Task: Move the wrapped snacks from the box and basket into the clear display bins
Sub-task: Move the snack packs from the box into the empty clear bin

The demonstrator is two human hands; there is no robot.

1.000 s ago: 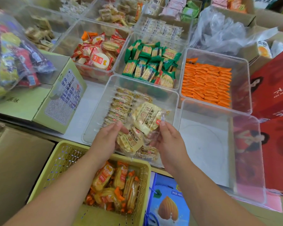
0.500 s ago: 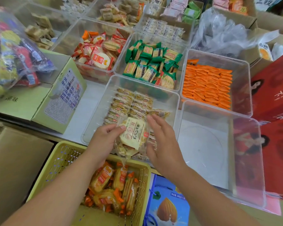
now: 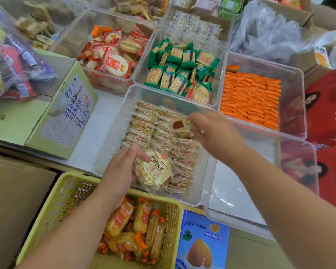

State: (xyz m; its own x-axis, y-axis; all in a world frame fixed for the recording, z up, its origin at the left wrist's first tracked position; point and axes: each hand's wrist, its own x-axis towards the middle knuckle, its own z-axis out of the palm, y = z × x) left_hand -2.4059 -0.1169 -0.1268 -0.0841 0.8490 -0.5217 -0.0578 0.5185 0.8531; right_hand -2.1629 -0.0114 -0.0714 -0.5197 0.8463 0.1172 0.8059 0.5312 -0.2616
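Left hand [image 3: 122, 171] grips a stack of yellow packs [image 3: 155, 169], fingers curled round it, over the near end of the centre bin [image 3: 113, 136]. Right hand [image 3: 215, 133] pinches a single pack [image 3: 179, 124] at the fingertips, over the far right part of the same bin. There's motion blur there, so only a red patch on the wrapper is readable. The bin already has rows of packs [image 3: 144, 121] of the same pale yellow kind, set on edge, side by side. Rest, left to right: bag of mixed sweets [image 3: 8, 65] lies on top of the green box [image 3: 66, 113], far left. Brown carton [image 3: 12, 200] is below it, at the near edge. Yellow basket [image 3: 52, 210] is under the left forearm, with orange-trimmed packs [image 3: 136, 226] piled at its right end. White desk [image 3: 99, 133] shows between green box and centre bin. Back row: red-pack bin [image 3: 113, 59], green-pack bin [image 3: 182, 68], orange-pack bin [image 3: 250, 98], touching side by side. Blue almond carton [image 3: 202, 245] is just beside the basket. Another clear bin [image 3: 299, 171] is right of the centre one, under the right forearm. Red box [image 3: 334, 133] is at the far right.
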